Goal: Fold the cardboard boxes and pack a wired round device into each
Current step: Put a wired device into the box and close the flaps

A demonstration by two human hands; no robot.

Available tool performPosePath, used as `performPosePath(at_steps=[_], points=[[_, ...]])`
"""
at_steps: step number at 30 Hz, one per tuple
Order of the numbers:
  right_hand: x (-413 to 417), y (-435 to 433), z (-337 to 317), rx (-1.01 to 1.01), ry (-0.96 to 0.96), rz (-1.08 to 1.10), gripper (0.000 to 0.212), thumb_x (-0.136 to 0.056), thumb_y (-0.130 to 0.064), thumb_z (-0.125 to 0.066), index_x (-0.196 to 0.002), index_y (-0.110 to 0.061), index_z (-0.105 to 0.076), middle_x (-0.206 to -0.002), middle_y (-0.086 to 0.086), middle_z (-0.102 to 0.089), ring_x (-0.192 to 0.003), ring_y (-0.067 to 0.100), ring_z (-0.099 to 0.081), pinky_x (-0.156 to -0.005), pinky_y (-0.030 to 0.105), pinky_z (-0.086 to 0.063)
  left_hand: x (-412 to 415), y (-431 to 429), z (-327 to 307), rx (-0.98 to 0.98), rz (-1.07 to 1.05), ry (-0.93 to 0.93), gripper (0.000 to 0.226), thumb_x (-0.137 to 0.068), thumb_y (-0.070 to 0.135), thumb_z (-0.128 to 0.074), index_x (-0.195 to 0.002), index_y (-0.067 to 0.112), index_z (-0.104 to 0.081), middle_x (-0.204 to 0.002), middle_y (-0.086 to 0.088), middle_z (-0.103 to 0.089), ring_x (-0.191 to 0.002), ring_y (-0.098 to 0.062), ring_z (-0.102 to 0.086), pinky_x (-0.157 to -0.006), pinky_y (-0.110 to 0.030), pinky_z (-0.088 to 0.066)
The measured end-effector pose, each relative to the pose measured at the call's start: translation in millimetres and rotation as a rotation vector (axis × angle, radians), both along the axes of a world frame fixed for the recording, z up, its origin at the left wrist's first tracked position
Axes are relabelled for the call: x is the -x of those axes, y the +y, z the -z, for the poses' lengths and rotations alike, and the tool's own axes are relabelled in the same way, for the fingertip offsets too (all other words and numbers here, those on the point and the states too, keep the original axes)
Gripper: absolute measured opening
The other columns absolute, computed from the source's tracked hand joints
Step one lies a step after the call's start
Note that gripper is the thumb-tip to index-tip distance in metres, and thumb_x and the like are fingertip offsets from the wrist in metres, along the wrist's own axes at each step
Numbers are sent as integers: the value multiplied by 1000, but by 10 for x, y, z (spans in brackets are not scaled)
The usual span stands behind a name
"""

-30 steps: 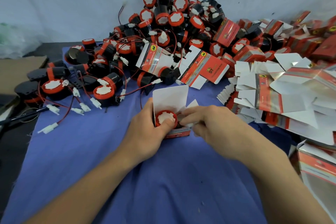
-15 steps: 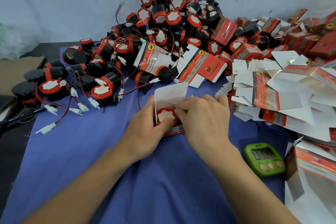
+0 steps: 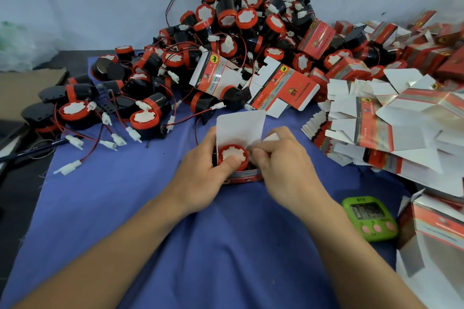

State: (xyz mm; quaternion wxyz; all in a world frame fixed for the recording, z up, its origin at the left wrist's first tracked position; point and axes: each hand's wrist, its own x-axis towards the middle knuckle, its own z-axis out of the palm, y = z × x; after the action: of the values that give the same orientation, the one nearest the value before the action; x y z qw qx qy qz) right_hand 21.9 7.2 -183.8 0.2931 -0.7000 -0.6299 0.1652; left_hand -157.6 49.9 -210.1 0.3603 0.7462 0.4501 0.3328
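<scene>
Head view: a blue cloth (image 3: 120,228) is spread over most of the work surface, with a brown cardboard sheet (image 3: 20,93) laid just beyond its left edge. Against the wall at the back, a large heap of wired round devices (image 3: 238,30) is piled, black-bodied with red caps and white tops, their red and black leads and white connectors (image 3: 69,167) spilled forward onto the cloth at the left. To the right, a broad stack of flat box blanks (image 3: 376,123) is fanned out, white side mostly upward, and closed red boxes (image 3: 316,37) are scattered behind it. Both forearms are reached in from the bottom edge and are met at the cloth's centre. The left hand (image 3: 200,178) is wrapped round the left side of 1 open box (image 3: 244,175), and its thumb is pressed on the white top of the round device (image 3: 232,157) seated inside that box. The right hand (image 3: 288,170) is closed in a pinch on the box's small side flap (image 3: 272,137), held between thumb and forefinger. The box's large white lid flap (image 3: 241,125) is stood upright behind the device. A green digital timer (image 3: 370,218) is laid on the cloth near the right forearm.
</scene>
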Motion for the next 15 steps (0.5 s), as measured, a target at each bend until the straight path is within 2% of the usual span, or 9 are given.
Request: performPosePath(at_steps=[2,4,6,7,8,10,13,14,15], points=[[74,10,71,-153,233,140,16,-95,-18,-64,-92,-32,-73,-94,-15,-60,-86,7,-60,-66,21,-47,-4,23,4,14,-1,-12,39,-94,51,-58,-131,54,-48,-121,36,-63,-113,10,-60,-93,-23,-49],[126,11,72,-258,446,270,33,-84,-19,-77,-100,-41,-60,-89,-20,-66,-73,2,-63,-55,15,-46,-3,30,29,27,5,-24,41,-94,49,-59,-134,50,-50,-121,33,-64,-113,8,-61,-95,-26,-51],[96,51,85,-219,615,292,50,-79,-20,-82,-104,-43,-46,-96,-19,-67,-65,5,-66,-54,20,-54,-17,35,30,37,4,-25,41,-94,48,-59,-134,50,-50,-121,32,-65,-112,8,-61,-95,-27,-51],[68,78,87,-151,668,272,48,-80,-20,-82,-105,-42,-47,-97,-14,-70,-67,9,-69,-61,32,-60,-28,43,10,33,2,-21,41,-94,48,-58,-134,51,-50,-121,32,-65,-112,8,-61,-95,-27,-52],[36,109,90,-77,688,241,39,-81,-21,-80,-103,-39,-54,-95,-7,-73,-73,17,-72,-66,44,-62,-39,45,0,22,-3,-10,41,-94,49,-58,-134,51,-50,-121,33,-65,-112,7,-61,-94,-27,-52],[10,146,56,-18,639,196,13,-84,-20,-75,-95,-25,-68,-88,3,-75,-83,32,-72,-70,54,-60,-25,37,1,17,-15,4,42,-93,53,-57,-134,53,-48,-121,33,-64,-112,7,-61,-94,-27,-52],[63,144,43,-67,398,249,6,-84,-23,-68,-84,-16,-69,-77,1,-72,-78,29,-68,-67,48,-58,11,-37,-94,88,66,-16,40,-96,59,-56,-135,54,-50,-127,31,-64,-118,8,-60,-100,-23,-50],[87,146,48,-75,337,274,6,-85,-23,-67,-84,-17,-68,-74,-1,-71,-75,25,-66,-65,47,-58,-51,4,-153,134,56,-67,36,-102,51,-56,-138,47,-53,-130,26,-64,-119,6,-59,-102,-20,-48],[109,143,50,-70,309,287,6,-86,-24,-68,-84,-19,-67,-74,-3,-70,-74,22,-66,-65,46,-58,-54,8,-193,160,126,-106,34,-108,34,-52,-142,30,-56,-131,14,-62,-119,-1,-57,-102,-18,-49]])
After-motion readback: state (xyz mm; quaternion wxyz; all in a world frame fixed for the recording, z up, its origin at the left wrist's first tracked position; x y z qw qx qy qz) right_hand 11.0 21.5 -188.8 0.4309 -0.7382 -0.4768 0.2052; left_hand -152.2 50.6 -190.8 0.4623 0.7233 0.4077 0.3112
